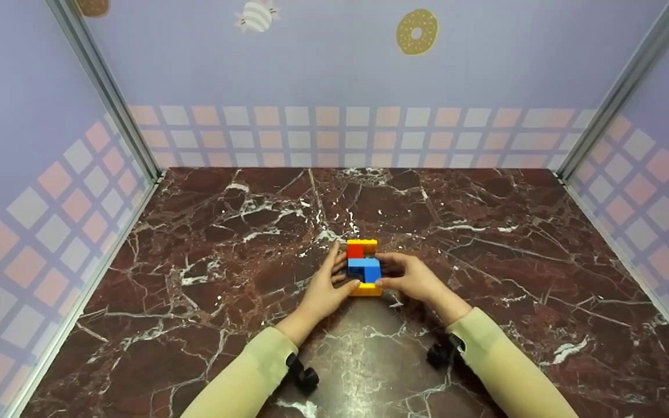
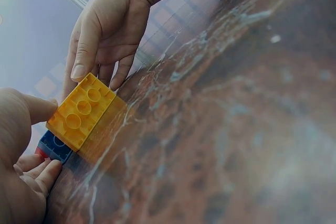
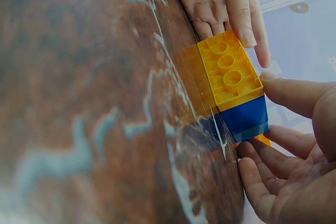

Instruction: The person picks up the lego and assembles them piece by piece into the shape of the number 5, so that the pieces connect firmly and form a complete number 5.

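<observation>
A small stack of toy building bricks lies on its side on the table. It joins a yellow brick [image 1: 365, 292] nearest me, a blue brick [image 1: 373, 273], a red brick [image 1: 355, 251] and another yellow brick [image 1: 362, 241] at the far end. My left hand [image 1: 324, 290] holds the left side, thumb on the near yellow brick. From the right, my right hand [image 1: 418, 280] holds it too, its thumb at that brick's right corner. Both wrist views show the hollow underside of the yellow brick [image 2: 81, 111], with tubes inside. Some fingertips are hidden behind the bricks.
A dark red, white-veined marble-look table [image 1: 241, 325] reflects the bricks. Lilac panels [image 1: 334, 69] with pink and white checks enclose the back and both sides, joined by metal corner posts [image 1: 108, 87]. Black straps with small devices [image 1: 302, 374] sit on both wrists.
</observation>
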Tool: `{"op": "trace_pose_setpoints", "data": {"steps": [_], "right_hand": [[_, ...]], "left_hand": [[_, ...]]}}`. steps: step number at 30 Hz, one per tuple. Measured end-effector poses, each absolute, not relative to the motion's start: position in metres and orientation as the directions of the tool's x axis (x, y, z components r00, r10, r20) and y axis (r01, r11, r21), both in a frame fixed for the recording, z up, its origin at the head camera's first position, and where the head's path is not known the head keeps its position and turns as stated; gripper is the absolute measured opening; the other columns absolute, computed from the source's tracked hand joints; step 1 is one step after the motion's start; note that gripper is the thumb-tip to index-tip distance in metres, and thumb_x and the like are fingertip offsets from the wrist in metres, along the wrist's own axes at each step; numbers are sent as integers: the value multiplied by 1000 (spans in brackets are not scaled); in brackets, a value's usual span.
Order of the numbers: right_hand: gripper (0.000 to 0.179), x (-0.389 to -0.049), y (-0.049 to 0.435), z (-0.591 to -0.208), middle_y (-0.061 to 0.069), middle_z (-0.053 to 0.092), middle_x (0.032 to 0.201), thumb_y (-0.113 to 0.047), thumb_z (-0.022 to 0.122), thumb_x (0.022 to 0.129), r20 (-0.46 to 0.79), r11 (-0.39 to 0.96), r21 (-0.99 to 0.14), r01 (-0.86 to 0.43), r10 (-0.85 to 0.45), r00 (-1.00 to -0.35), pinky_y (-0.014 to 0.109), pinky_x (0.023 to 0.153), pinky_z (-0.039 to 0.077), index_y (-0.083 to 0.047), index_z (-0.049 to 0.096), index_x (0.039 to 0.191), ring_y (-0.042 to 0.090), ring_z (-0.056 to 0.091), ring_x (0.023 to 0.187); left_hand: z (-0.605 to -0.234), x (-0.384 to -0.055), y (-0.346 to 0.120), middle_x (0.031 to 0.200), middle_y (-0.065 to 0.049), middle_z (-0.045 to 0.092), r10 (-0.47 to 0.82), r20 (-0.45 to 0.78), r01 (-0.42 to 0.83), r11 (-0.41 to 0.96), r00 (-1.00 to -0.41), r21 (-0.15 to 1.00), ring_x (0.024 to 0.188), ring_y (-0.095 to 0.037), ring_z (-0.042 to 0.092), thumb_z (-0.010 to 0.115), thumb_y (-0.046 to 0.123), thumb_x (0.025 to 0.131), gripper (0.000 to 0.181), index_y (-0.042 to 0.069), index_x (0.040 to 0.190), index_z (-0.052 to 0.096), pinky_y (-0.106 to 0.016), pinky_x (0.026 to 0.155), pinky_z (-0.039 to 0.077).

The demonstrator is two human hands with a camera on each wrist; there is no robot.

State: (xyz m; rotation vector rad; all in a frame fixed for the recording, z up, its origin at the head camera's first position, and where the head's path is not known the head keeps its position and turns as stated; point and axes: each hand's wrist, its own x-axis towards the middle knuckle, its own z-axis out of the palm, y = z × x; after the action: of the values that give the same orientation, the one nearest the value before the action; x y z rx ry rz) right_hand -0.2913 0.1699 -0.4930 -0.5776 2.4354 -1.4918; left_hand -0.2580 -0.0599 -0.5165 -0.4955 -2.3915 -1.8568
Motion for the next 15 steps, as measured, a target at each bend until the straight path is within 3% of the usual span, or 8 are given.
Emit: {"op": "trace_pose_setpoints", "data": {"steps": [15], "right_hand": [[59, -302, 183, -490, 25, 62, 141, -12, 75, 93, 30, 399, -896, -194, -381, -924, 48, 106, 55, 5, 53, 145, 43, 65, 124]], "left_hand": [[-514, -264, -65, 155, -36, 41, 177, 215, 246, 183, -961, 952, 140, -51, 48, 70, 12, 98, 87, -6, 161, 13, -55, 112, 49]]}}
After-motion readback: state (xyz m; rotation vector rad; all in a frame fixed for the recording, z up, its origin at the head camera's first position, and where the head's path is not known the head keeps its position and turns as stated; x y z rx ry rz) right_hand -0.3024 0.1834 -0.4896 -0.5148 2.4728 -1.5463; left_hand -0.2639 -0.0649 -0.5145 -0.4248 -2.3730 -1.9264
